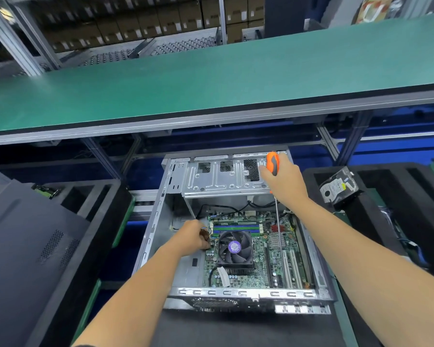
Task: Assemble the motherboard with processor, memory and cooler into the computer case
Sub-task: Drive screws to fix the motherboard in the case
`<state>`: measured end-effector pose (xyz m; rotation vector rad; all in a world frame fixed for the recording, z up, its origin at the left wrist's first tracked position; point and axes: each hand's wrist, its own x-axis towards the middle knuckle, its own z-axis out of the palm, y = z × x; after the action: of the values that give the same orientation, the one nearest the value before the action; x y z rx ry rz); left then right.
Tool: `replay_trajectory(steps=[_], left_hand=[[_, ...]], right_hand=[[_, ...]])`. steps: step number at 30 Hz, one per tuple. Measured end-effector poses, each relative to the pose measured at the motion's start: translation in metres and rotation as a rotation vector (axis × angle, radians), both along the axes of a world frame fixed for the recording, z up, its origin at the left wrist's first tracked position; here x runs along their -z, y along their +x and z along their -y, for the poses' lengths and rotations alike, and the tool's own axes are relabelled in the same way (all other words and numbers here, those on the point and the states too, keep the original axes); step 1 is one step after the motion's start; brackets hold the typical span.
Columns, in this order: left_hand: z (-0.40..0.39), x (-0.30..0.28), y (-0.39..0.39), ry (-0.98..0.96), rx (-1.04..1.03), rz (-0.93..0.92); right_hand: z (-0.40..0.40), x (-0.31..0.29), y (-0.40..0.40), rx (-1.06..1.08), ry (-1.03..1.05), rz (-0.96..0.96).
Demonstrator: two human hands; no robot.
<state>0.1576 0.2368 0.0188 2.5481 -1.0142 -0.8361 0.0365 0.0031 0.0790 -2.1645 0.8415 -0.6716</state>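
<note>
My right hand (283,180) grips the screwdriver (272,163) above the motherboard (261,249); my left hand (193,237) pinches cables beside the fan (234,247). A slipped tip could gouge the board.

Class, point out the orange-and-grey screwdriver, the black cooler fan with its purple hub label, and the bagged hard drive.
Orange-and-grey screwdriver (272,162): head view, on its handle.
Black cooler fan (246,255): head view, on a blade.
Bagged hard drive (336,186): head view, on its label face.
</note>
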Motion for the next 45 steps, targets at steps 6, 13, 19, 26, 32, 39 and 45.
replay_trajectory(steps=[6,13,19,26,32,39,45], left_hand=[[0.0033,-0.0006,-0.0033,0.049,0.069,0.054],[0.0044,0.0001,-0.0032,0.076,0.117,0.115],[0.0005,0.0013,0.0008,0.019,0.045,0.008],[-0.0015,0.0008,0.002,-0.022,0.035,0.009],[0.0,0.0015,0.002,0.0,0.012,0.01],[0.0015,0.0001,-0.0002,0.003,0.003,-0.005],[0.0016,0.0014,0.0008,-0.02,0.001,-0.004]], right_hand=[[-0.0008,-0.0012,0.0007,-0.003,0.004,-0.006],[0.0007,0.0006,0.002,-0.001,-0.02,-0.026],[0.0025,0.0023,0.0031,0.014,-0.027,-0.043],[0.0024,0.0013,0.0018,0.009,-0.017,-0.034],[0.0014,0.0005,0.0003,0.005,-0.007,-0.023],[0.0013,-0.0005,0.0002,0.01,-0.003,-0.031],[0.0022,0.0007,0.0008,0.008,-0.008,-0.034]])
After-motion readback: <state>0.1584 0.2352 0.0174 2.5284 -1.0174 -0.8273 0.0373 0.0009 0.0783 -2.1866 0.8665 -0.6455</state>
